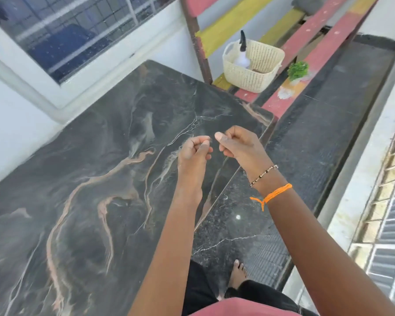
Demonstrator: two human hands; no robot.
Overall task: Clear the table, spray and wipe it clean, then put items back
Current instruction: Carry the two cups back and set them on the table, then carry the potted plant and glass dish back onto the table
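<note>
Head view shows my left hand and right hand curled nearly closed over the bare marble bench; what they pinch, I cannot tell. The spray bottle waits in the basket at 1 o'clock; I should fetch it and wet evenly.

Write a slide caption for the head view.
Both hands curled above bare dark marble table; cream woven basket on painted bench.

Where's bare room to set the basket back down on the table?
Nearly the whole marble table is bare: the stretch along the window wall and the near left. Only the right edge is taken, under the left hand and right hand. The basket and small plant crowd the painted bench.
</note>
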